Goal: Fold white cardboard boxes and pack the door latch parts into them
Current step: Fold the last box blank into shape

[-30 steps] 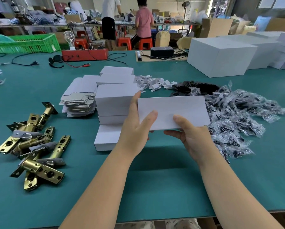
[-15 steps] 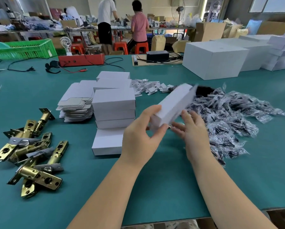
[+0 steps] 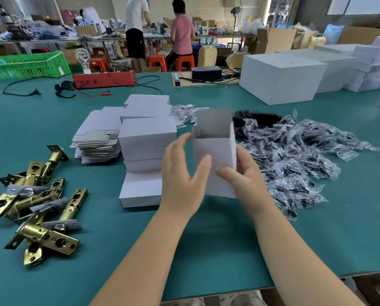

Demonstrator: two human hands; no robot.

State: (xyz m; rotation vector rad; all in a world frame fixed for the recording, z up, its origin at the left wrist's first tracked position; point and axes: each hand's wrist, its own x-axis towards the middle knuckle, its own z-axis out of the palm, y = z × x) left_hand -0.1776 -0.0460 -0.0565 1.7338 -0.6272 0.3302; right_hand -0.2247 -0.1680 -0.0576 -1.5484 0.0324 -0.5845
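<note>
White cardboard box point(image 3: 214, 160) stands upright above the green table point(image 3: 118, 250), open end up — ready, I'd guess, for filling. Right hand point(image 3: 243, 175) grips its lower corner; left hand point(image 3: 182, 173) steadies the front, thumb on it. Brass latches point(image 3: 36, 208) lie well apart at left, within reach.

Lower part of the stacked white boxes point(image 3: 148, 138) behind the left hand point(image 3: 181, 175); box interior point(image 3: 211, 134) in shadow.
</note>
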